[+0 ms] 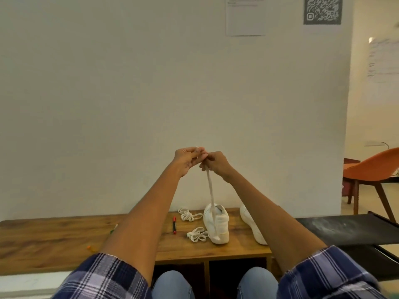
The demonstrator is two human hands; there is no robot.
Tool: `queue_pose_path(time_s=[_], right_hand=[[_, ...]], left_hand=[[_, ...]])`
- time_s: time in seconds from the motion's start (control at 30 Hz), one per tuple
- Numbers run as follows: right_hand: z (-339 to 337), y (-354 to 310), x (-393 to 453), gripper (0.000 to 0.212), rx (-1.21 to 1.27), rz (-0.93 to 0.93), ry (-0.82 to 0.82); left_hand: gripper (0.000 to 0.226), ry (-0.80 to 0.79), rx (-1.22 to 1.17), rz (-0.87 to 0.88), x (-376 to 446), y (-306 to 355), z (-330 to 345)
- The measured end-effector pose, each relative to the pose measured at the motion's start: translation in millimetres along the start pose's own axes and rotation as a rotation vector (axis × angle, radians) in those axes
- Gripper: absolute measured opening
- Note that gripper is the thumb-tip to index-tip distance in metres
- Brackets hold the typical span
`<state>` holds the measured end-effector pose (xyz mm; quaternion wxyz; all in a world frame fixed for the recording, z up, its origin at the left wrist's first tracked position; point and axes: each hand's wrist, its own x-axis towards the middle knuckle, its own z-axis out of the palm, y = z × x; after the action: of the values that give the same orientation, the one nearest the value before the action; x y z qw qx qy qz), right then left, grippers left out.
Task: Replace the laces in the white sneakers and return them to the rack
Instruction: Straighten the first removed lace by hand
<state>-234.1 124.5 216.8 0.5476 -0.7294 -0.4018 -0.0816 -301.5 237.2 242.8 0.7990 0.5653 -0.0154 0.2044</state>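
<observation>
— Hands up at frame centre, why so high? Left hand and right hand almost touching, fingertips pressed together, pinching top of flat off-white shoelace.

— Prob to pull slack through & even the ends. Lace hanging taut-ish, straight down to white leather sneaker at lower centre, standing on wooden bench top. Can't tell which eyelet it comes from, too small.

— Second white sneaker?

— Lower right of centre, partly hidden behind right forearm. Looks unlaced, not sure.

— Loose stuff on bench?

— Two coiled white laces: one behind, one just beside the laced shoe's left. Likely old ones or spare, parked within reach. Red marker pen left of those, apart from shoe.

— Progress?

— Early, judging by this: one shoe mid-lacing, other waiting. Open cubbies under the bench top maybe the rack, can't confirm.

— Risk?

— Uneven ends if pinch slips; shoe could tip w/ a hard pull.
</observation>
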Motion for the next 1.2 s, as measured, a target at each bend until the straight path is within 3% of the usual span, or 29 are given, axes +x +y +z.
queue_pose_path(time_s=[0.17,0.33,0.47,0.57,0.8,1.07,1.2], right_hand=[[-17.0,-19.7,-8.4,0.019,-0.092,0.142,-0.274],[-25.6,-32.2,0.6,0.021,-0.129,0.134,-0.362],[-24.3,-40.7,8.2,0.024,-0.016,0.092,-0.183],[-22.7,-44.6,12.3,0.029,0.033,0.104,-0.038],[-24.1,-50.4,12.6,0.031,-0.010,0.101,0.062],[-39.0,-45.4,24.1,0.030,0.007,0.110,0.122],[-41.7,-39.3,24.6,0.015,-0.416,0.162,-0.113]], left_hand=[[0.027,0.083,0.016,0.111,1.6,-4.2,8.6],[0.024,0.126,0.205,0.211,5.6,-12.0,1.5],[0.018,0.028,0.466,0.270,0.9,-22.6,-5.4],[0.024,-0.032,0.446,0.241,-3.9,-24.2,-1.0],[0.027,-0.008,0.582,0.352,-10.9,-24.1,11.8],[0.026,-0.104,0.622,0.303,0.1,-10.8,12.5],[0.027,-0.051,0.471,0.216,1.5,-0.3,17.2]])
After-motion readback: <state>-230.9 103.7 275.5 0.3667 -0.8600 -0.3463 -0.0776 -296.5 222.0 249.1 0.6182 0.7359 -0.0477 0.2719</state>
